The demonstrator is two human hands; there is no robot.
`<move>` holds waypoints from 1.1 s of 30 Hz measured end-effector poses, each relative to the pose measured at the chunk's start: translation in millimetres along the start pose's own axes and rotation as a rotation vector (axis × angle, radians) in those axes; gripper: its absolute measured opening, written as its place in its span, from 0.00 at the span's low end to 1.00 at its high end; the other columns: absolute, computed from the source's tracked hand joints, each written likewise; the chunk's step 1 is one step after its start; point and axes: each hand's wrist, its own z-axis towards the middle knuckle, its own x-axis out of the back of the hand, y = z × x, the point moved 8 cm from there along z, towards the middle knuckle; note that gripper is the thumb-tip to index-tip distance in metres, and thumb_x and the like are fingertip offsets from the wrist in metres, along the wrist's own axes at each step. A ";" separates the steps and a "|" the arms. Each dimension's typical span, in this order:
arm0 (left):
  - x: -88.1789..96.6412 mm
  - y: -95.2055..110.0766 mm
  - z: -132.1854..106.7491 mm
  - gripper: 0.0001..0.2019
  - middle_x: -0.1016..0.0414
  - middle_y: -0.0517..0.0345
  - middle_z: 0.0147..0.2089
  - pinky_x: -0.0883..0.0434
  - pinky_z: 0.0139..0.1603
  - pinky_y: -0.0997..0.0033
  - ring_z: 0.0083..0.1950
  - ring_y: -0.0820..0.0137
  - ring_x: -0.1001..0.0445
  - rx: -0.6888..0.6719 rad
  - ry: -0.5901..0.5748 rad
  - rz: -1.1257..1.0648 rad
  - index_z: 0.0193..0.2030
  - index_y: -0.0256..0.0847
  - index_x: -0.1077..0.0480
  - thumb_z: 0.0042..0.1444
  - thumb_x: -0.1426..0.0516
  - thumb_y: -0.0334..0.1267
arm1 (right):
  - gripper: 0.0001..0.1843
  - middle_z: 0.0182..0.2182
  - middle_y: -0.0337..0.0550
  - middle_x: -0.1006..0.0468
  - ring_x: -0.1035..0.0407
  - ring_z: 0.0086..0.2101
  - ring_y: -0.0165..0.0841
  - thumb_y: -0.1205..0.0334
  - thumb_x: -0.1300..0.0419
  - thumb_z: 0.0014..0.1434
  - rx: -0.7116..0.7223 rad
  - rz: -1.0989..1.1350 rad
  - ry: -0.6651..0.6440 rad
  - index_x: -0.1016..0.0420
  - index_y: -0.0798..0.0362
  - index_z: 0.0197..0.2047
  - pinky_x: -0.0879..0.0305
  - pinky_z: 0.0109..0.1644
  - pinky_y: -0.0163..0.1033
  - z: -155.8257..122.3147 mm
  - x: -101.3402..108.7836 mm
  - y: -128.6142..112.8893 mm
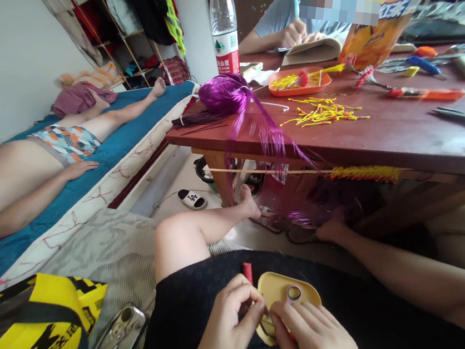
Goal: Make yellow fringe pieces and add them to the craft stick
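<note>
Both my hands rest on my lap at the bottom of the view. My left hand (229, 317) is curled in a pinch beside a small red stick (247, 272); what its fingertips hold is hidden. My right hand (316, 341) has its fingers closed over the edge of a yellow lid-like tray (276, 289) that carries a small roll of tape (294, 293). The two hands' fingertips meet at the tray's near left edge.
A brown table (388, 136) ahead bears a purple tinsel bundle (228, 95), yellow stamen pieces (323, 111), an orange tray (299, 81), a water bottle (225, 25) and tools. A stick with yellow-red wrapping (362, 172) hangs at its edge. One person lies on the bed (132, 129) at left, another sits writing behind the table.
</note>
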 end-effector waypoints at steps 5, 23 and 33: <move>-1.7 -2.4 -0.6 0.13 0.40 0.59 0.29 0.40 0.31 0.76 0.31 0.73 0.37 -0.014 -0.009 0.005 0.26 0.37 0.36 0.57 0.50 0.42 | 0.12 0.22 0.38 0.30 0.34 0.22 0.30 0.69 0.55 0.62 -0.034 0.052 -0.043 0.35 0.52 0.30 0.42 0.28 0.32 -1.9 -3.9 3.6; -2.8 -2.0 -2.1 0.13 0.39 0.59 0.29 0.40 0.32 0.75 0.32 0.72 0.37 -0.018 -0.017 0.019 0.26 0.38 0.36 0.58 0.50 0.42 | 0.10 0.23 0.38 0.29 0.32 0.24 0.29 0.69 0.55 0.62 -0.086 0.172 -0.092 0.35 0.52 0.32 0.38 0.28 0.30 -5.5 -10.9 5.5; -6.9 -13.3 -2.1 0.13 0.44 0.62 0.26 0.42 0.33 0.76 0.31 0.73 0.43 0.131 -0.067 -0.288 0.25 0.38 0.40 0.57 0.50 0.42 | 0.09 0.24 0.37 0.29 0.33 0.23 0.28 0.62 0.52 0.62 -0.296 0.390 -0.082 0.34 0.50 0.31 0.38 0.27 0.29 -8.8 -9.5 20.1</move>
